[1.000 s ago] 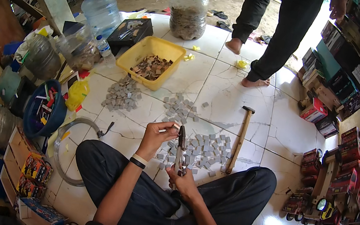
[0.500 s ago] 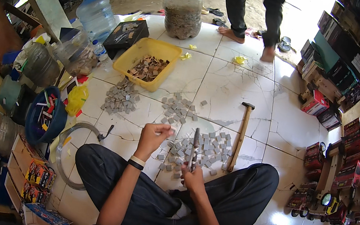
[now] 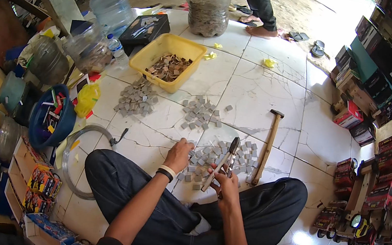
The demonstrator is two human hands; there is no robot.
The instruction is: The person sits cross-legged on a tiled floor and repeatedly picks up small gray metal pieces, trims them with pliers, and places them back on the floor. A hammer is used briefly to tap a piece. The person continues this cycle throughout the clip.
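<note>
My right hand (image 3: 227, 187) holds a pair of pliers (image 3: 231, 152) upright, handles spread, jaws pointing away from me. Fingers bent together, my left hand (image 3: 178, 155) is at the left edge of the nearest pile of small grey square pieces (image 3: 247, 159); whether something sits between its fingertips is hidden. Two more piles of such pieces lie beyond, one at the middle (image 3: 199, 115) and one to the left (image 3: 136, 100). To the right of the near pile rests a hammer (image 3: 267, 148) with a wooden handle.
A yellow basin (image 3: 182, 81) contains brown pieces. Left stand a blue tub (image 3: 67, 129), a coil of wire (image 3: 65, 158) and a water jug (image 3: 111, 7). Boxed toy trucks (image 3: 377, 194) line the right. Another person's legs (image 3: 260, 2) are at the far edge, by a cut-off bottle (image 3: 208, 12).
My left hand has come down to the pile's edge. The pliers have tilted right, and their handles have spread apart. The person at the back has stepped left.
</note>
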